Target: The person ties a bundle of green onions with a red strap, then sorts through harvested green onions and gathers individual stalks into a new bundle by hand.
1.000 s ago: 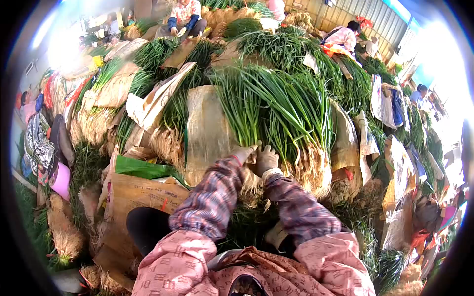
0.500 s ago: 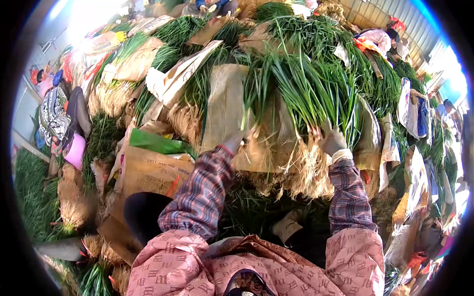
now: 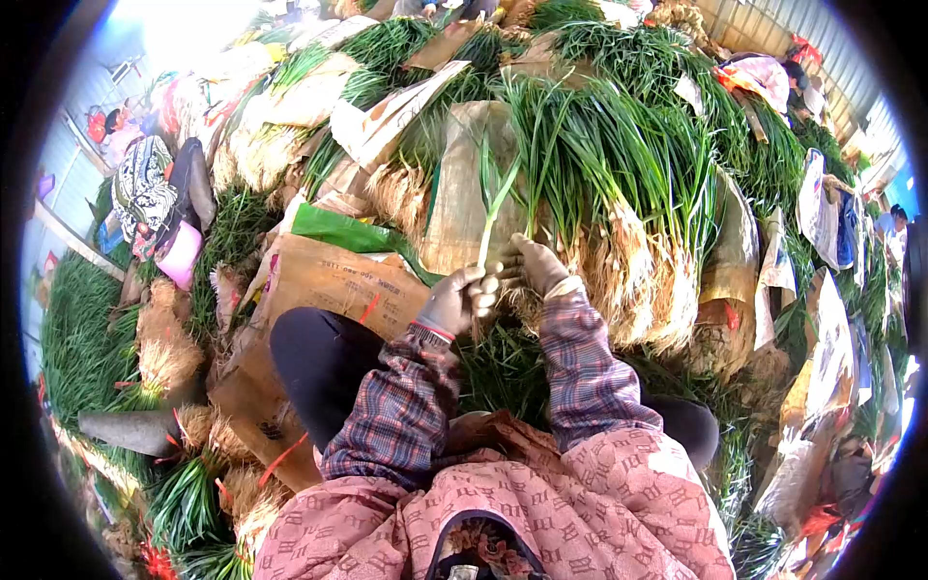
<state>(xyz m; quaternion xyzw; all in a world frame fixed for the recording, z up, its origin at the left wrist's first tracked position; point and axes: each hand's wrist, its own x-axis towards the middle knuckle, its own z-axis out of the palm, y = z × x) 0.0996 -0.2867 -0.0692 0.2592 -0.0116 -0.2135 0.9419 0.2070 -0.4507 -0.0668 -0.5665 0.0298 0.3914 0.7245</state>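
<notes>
My gloved left hand is closed around a single green garlic stalk, held upright with its flat leaves pointing away from me. Close to its right is my gloved right hand, fingers reaching toward the stalk's lower end and apart, with nothing visible in them. The root end of the stalk is partly hidden by my left hand. Beyond my right hand lies a pile of green garlic, its tangled tan roots hanging toward me. A tan sack sheet lies behind the held stalk.
A brown printed paper sack covers the area left of my knee. Rooted bundles and a grey roll lie farther left. More greens and sacks rise ahead. At the far right edge another person is partly visible.
Both hands have drawn back from the pile and come closer together. My left hand has lifted one stalk upright; my right hand has left the root bunch and moved left.
</notes>
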